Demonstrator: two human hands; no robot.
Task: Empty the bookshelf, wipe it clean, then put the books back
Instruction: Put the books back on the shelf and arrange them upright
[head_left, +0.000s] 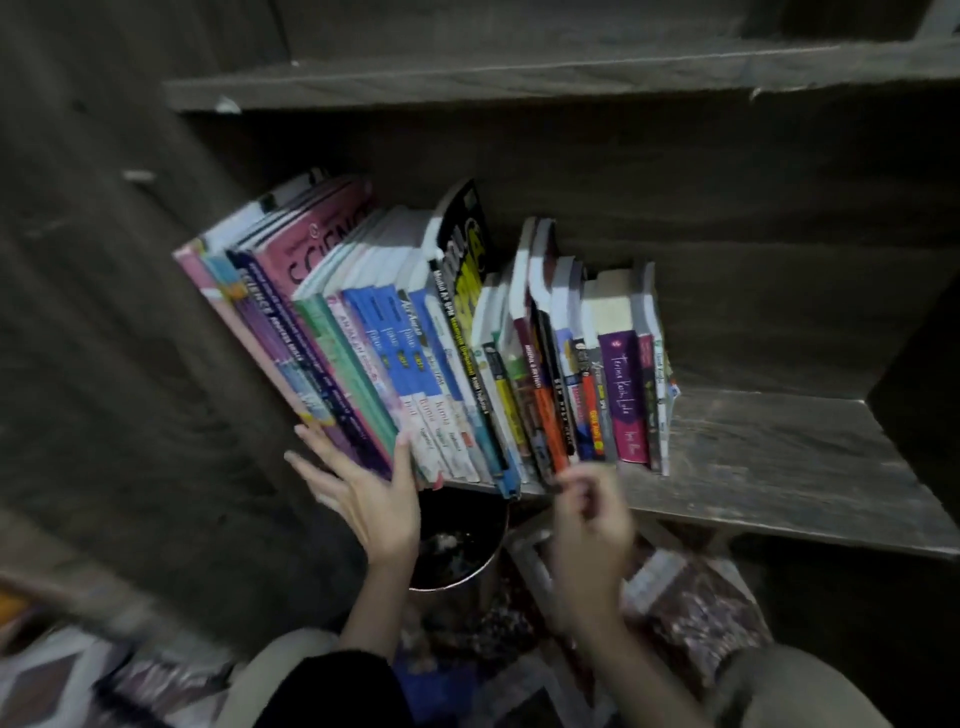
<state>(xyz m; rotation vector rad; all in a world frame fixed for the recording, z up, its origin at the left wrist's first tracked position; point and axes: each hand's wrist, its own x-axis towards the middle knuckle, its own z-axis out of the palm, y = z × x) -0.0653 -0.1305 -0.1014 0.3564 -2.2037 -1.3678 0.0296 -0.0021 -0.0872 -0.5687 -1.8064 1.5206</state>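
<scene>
The left hand (358, 488) is wide open, with its fingers straight and spread. It reaches up from below, wrist bent back, with the palm turned toward the bottom ends of the leftmost books (415, 338). Two fingers lie past the left edge of the tall purple and pink spines. The thumb (402, 452) stands upright against the green and white spines beside them, so the hand spans that group without curling round it. The forearm rises steeply from a dark sleeve (332, 691).

The books stand in one row on the shelf board (779, 457) of the dark wooden bookshelf (104, 312), crowded toward its left side and leaning left. A pink science book (322, 239) is the tallest at the left. A black-and-yellow book (465, 244) sticks up near the middle, and a purple book (626, 400) stands close to the right end. To the right of the row the board is bare wood.

Under the board's front edge, between the two arms, sits a round metal bucket (462, 597).

The right hand (592, 514) is blurred. It hangs just in front of the bottom of the orange and dark spines, back toward the camera, fingers loosely curled. It cannot be told whether it touches or holds anything. Its forearm slants up from the lower right over a patterned rug (691, 608).
</scene>
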